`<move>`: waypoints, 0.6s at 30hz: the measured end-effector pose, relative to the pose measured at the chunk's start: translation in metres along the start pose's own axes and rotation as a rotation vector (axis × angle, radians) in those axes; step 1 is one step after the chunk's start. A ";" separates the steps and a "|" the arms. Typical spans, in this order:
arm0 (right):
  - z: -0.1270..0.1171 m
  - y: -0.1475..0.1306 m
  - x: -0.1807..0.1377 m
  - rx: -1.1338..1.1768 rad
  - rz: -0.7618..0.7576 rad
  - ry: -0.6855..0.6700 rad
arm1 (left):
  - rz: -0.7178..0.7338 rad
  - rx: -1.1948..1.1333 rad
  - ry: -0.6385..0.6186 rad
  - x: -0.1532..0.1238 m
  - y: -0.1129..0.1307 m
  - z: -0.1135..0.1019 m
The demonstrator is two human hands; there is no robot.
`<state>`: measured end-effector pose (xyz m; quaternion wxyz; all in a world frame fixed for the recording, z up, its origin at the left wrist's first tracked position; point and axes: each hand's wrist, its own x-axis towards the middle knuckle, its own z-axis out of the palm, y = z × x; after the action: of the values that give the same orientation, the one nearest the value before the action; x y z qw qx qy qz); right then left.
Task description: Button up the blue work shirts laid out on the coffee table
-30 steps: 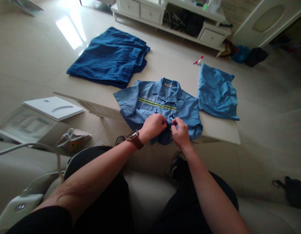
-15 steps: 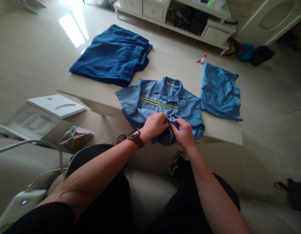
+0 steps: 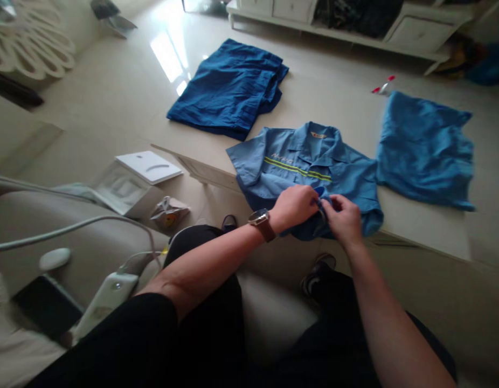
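A light blue work shirt (image 3: pixel 302 161) with a yellow-green stripe lies face up on the low pale table (image 3: pixel 346 108), its hem hanging over the near edge. My left hand (image 3: pixel 295 206), with a brown watch on the wrist, pinches the shirt's front near the hem. My right hand (image 3: pixel 343 220) is closed on the same spot from the right, fingertips meeting the left hand's. Both hands grip the fabric at the shirt's lower front opening.
Dark blue folded trousers (image 3: pixel 229 86) lie at the table's far left, a light blue folded garment (image 3: pixel 425 148) at its right. A small red-capped item (image 3: pixel 382 87) stands behind. A white box (image 3: pixel 146 167) sits on the floor to the left. A white device (image 3: pixel 104 299) and cables rest on the sofa.
The view has swung to the left, so everything appears shifted right. Both hands stay pinched together on the shirt's lower front, with only small finger movement.
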<state>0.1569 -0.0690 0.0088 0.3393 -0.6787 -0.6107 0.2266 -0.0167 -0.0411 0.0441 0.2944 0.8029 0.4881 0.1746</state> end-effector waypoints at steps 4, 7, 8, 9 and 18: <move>0.001 0.003 0.002 -0.023 0.004 0.019 | 0.025 0.015 -0.041 -0.004 0.002 0.004; 0.001 0.000 0.003 -0.024 -0.014 0.052 | 0.015 0.043 -0.056 -0.005 0.002 0.006; 0.001 -0.001 0.003 -0.024 -0.003 0.070 | 0.021 0.056 -0.058 -0.005 0.003 0.007; 0.001 -0.002 0.004 -0.023 0.017 0.086 | 0.026 0.069 -0.060 -0.006 0.003 0.007; -0.002 0.009 0.007 0.125 0.146 0.270 | 0.065 0.137 -0.044 -0.004 -0.002 0.010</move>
<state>0.1649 -0.0622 0.0044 0.4425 -0.7230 -0.4935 0.1950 -0.0150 -0.0469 0.0352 0.2437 0.8402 0.4660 0.1323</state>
